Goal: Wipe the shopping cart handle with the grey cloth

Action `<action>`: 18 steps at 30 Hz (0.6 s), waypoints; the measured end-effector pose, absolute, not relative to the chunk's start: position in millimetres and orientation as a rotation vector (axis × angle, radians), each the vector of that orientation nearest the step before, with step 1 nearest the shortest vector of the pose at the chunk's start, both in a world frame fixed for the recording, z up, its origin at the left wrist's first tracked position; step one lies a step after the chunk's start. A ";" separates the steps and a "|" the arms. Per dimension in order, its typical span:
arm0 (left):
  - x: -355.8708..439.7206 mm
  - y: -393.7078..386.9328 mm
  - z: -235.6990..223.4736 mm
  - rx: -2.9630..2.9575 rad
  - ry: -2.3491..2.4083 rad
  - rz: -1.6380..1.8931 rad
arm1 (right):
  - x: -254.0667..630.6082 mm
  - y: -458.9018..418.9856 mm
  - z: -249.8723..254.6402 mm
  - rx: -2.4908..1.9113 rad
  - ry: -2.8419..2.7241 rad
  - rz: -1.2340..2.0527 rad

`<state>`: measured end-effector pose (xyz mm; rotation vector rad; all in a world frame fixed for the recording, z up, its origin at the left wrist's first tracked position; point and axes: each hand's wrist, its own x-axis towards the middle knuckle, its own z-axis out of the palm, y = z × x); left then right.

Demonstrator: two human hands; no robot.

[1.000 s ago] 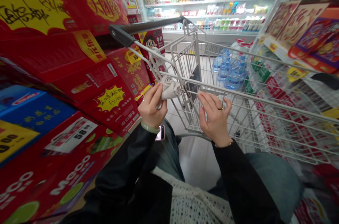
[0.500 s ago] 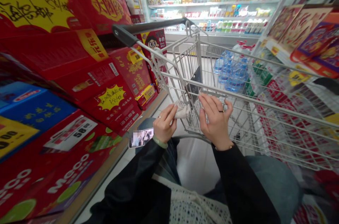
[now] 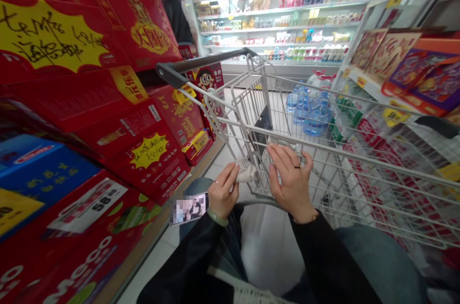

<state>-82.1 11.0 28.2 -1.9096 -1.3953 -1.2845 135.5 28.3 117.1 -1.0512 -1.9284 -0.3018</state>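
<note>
My left hand (image 3: 223, 190) is closed, thumb against fingers, on a small off-white cloth-like piece (image 3: 246, 170) with a faint curved pattern. Its exact kind is unclear. To the right, my right hand (image 3: 290, 180) is raised with its fingers bent and pressed together at the tips and the little finger lifted. Whatever thin thing sits at those fingertips is too small to make out. Both hands are in front of the wire shopping cart (image 3: 264, 86). A phone (image 3: 189, 209) with a lit screen lies by my left knee, beside my left wrist.
Stacked red cartons (image 3: 158, 150) rise close on the left, with a blue carton (image 3: 39, 160) among them. Water bottles (image 3: 316, 114) stand on the floor beyond the cart. Bottle packs (image 3: 373, 150) line the right side. A refrigerated shelf (image 3: 280, 62) spans the back; a person (image 3: 179, 16) is partly visible.
The view has tilted up, so hands, cart and cartons sit lower and more of the refrigerated shelf shows. Both hands keep nearly the same pose. A person has come into view at the back left.
</note>
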 end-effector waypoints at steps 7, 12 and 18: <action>-79.3 14.4 40.2 -1.831 -1.359 -1.355 | 135.1 27.3 115.5 -1.042 -1.903 -0.282; -65.4 3.2 -15.4 -1.990 -1.472 -1.222 | 135.1 28.1 116.4 -1.044 -1.928 -0.273; -81.9 9.4 16.7 -1.866 -1.418 -1.373 | 134.5 28.1 115.7 -1.009 -1.905 -0.272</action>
